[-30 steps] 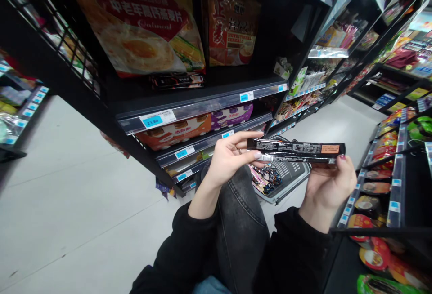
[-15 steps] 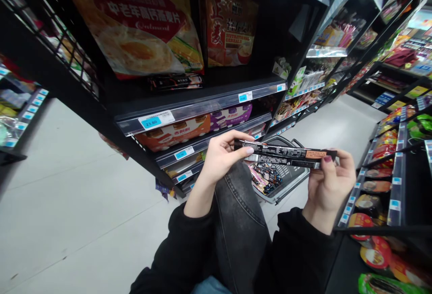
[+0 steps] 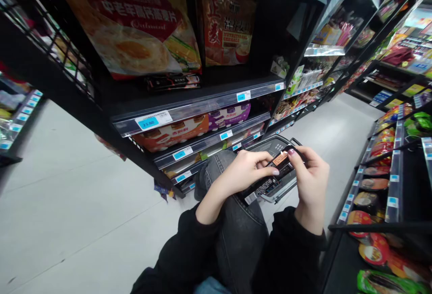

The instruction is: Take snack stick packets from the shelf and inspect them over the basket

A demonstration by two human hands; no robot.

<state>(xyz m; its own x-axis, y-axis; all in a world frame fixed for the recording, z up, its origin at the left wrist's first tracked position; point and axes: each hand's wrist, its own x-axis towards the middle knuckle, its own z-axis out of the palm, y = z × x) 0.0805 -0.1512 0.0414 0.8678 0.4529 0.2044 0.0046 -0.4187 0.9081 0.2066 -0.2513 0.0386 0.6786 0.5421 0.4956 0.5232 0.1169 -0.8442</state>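
Observation:
A long, narrow black stick sachet (image 3: pixel 262 188) with white print and an orange patch slants above my knee. My left hand (image 3: pixel 248 169) pinches it partway along, thumb on top. At the sachet's upper right end, my right hand (image 3: pixel 309 168) grips it between thumb and fingers close to the orange patch. Below and behind the hands stands a grey shopping basket (image 3: pixel 293 185) on the floor; the hands and the sachet hide most of its inside.
At the left, a black shelf (image 3: pixel 216 94) holds an oatmeal bag (image 3: pixel 145 55), a cereal bag (image 3: pixel 229 33) and some flat dark sachets (image 3: pixel 173 81). My bent knee (image 3: pixel 224 161) is close to the lower shelves. Cup noodles (image 3: pixel 373 251) line the right-hand shelving.
The sachet has turned from nearly level to a steep slant, right end up. My right hand has moved left and up, and my left hand has slid along the sachet toward it.

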